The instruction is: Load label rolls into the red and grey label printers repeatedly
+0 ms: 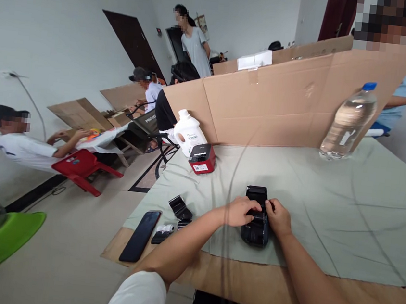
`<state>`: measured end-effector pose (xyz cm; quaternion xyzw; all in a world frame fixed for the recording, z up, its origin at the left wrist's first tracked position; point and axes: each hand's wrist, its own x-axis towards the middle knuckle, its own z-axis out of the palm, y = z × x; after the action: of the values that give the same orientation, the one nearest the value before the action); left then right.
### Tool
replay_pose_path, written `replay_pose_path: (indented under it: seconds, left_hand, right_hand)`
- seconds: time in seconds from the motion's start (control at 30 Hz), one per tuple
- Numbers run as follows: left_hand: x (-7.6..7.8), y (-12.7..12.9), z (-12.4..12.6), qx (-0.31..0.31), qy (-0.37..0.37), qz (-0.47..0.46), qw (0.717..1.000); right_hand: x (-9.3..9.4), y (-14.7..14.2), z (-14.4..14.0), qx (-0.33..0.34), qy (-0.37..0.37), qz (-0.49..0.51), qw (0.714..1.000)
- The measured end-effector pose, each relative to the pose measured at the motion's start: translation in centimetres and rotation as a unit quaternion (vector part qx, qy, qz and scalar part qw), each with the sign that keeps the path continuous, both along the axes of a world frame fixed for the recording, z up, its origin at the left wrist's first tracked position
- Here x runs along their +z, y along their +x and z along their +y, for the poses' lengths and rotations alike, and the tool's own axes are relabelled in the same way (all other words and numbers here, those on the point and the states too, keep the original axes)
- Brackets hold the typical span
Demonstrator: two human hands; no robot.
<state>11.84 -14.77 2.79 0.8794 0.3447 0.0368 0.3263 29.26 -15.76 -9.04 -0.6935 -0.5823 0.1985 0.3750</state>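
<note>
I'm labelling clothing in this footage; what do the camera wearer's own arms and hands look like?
The left hand and right hand are ungloved, and no watch or bracelet shows on either wrist. The left arm has a plain white sleeve ending near the elbow; the right forearm is bare, and its sleeve, if any, is out of frame.
</note>
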Motion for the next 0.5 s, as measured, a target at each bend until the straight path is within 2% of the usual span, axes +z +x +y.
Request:
replay_pose_path:
  seconds: [0.03, 0.1, 0.27, 0.5]
  left_hand:
    - [-0.1, 0.4, 0.0, 0.002, 0.048, 0.037, 0.998]
    - [-0.3, 0.8, -0.1, 0.003, 0.097, 0.088, 0.991]
    - [-1.2, 1.1, 0.0, 0.02, 0.118, 0.118, 0.986]
    - [-3.7, 1.2, 0.0, 0.048, 0.153, 0.088, 0.983]
  right_hand:
    - [0.0, 0.0, 0.0, 0.0, -0.001, 0.001, 1.0]
    - [0.1, 0.0, 0.0, -0.002, -0.002, 0.003, 1.0]
    - [0.0, 0.0, 0.1, -0.006, -0.008, 0.001, 1.0]
    - [0.3, -0.1, -0.1, -0.008, -0.002, -0.006, 1.0]
